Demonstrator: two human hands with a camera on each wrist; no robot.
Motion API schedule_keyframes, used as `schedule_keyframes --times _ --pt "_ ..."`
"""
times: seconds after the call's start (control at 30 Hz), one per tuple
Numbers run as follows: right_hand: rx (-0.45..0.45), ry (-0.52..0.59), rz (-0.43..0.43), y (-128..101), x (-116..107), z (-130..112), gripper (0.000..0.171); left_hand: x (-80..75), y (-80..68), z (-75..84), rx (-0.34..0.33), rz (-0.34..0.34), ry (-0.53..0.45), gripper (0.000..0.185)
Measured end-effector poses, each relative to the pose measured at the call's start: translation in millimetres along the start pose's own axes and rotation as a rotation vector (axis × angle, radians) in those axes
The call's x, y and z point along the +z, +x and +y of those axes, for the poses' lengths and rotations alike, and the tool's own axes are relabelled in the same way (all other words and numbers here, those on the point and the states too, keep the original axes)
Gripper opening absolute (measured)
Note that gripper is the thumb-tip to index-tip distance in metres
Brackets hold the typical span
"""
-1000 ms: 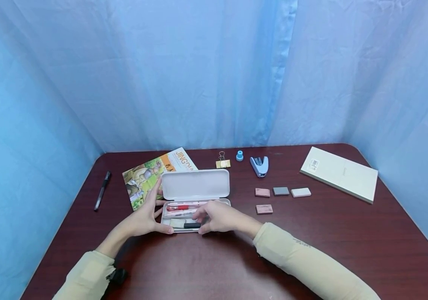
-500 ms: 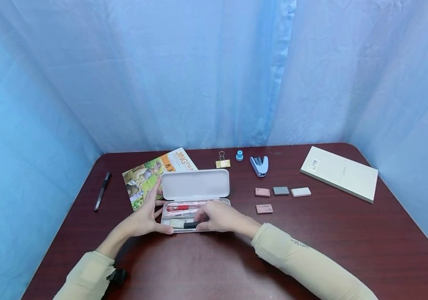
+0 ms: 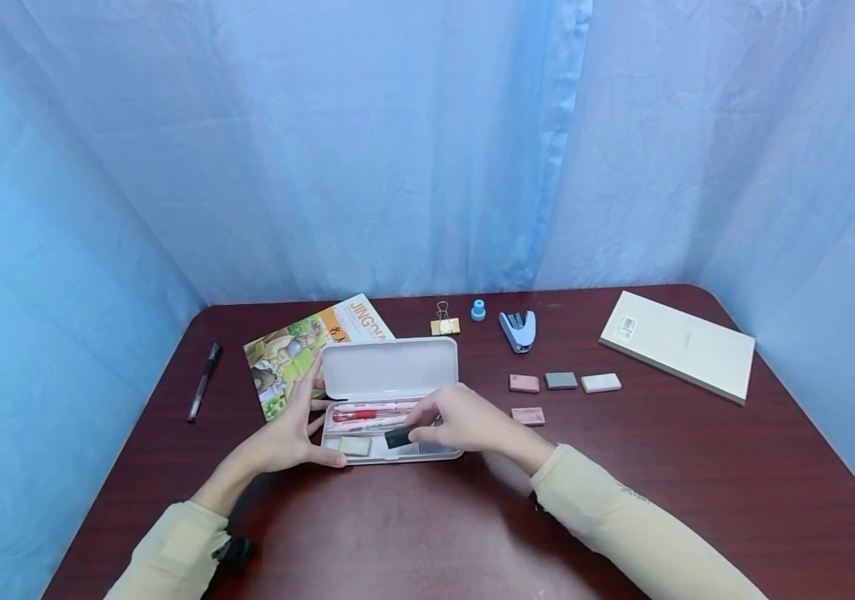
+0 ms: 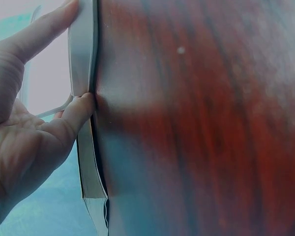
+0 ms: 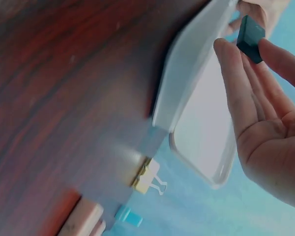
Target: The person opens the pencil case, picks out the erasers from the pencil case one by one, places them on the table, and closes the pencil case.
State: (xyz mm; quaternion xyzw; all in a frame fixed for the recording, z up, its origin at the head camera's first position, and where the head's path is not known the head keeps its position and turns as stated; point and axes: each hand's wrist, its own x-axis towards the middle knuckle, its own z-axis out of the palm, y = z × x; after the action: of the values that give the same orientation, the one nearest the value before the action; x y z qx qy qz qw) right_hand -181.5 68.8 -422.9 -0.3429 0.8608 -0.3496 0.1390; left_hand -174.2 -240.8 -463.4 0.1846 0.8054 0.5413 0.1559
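Observation:
An open white pencil case (image 3: 390, 368) stands on the table with its lid tipped back. My left hand (image 3: 292, 433) holds the case's left end, thumb at the front edge and fingers spread along the side toward the lid. Between thumb and fingertips my right hand (image 3: 472, 423) pinches a black eraser (image 5: 250, 39), tilted over the case's front compartment. A whitish eraser (image 3: 356, 447) lies at the left of that compartment. Behind it, several pens (image 3: 367, 415), one with a red grip, fill the rear compartment, partly hidden by my right hand.
A picture booklet (image 3: 285, 354) lies behind my left hand, a black pen (image 3: 205, 382) farther left. At the back are a gold binder clip (image 3: 445, 326), a small blue object (image 3: 478, 311) and a blue stapler (image 3: 519, 332). Several erasers (image 3: 561, 381) and a cream box (image 3: 678, 346) lie right.
My right hand has lifted the black eraser from the front compartment and shifted slightly right and back with it. The left hand stays at the case.

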Motion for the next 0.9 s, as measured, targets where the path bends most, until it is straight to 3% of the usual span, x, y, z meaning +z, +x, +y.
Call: schedule_keyframes --times 0.1,0.23,0.37,0.63,0.9 --pt "0.047 0.160 -0.010 -8 -11 3 0.015 -0.4 0.1 0.1 0.000 -0.001 0.002 0.144" --pt "0.115 0.452 -0.015 -19 -24 9 0.022 -0.6 0.1 0.7 -0.001 -0.003 0.000 0.146" --pt "0.133 0.609 0.011 -31 -38 16 0.024 -0.4 -0.5 1.3 -0.013 -0.003 -0.004 0.147" --pt "0.224 0.648 0.104 -69 -70 33 0.032 0.1 0.0 0.0 0.008 -0.005 0.005 0.144" --pt "0.284 0.560 0.195 -112 -95 74 0.036 -0.5 0.0 -0.7 0.008 -0.005 0.018 0.141"
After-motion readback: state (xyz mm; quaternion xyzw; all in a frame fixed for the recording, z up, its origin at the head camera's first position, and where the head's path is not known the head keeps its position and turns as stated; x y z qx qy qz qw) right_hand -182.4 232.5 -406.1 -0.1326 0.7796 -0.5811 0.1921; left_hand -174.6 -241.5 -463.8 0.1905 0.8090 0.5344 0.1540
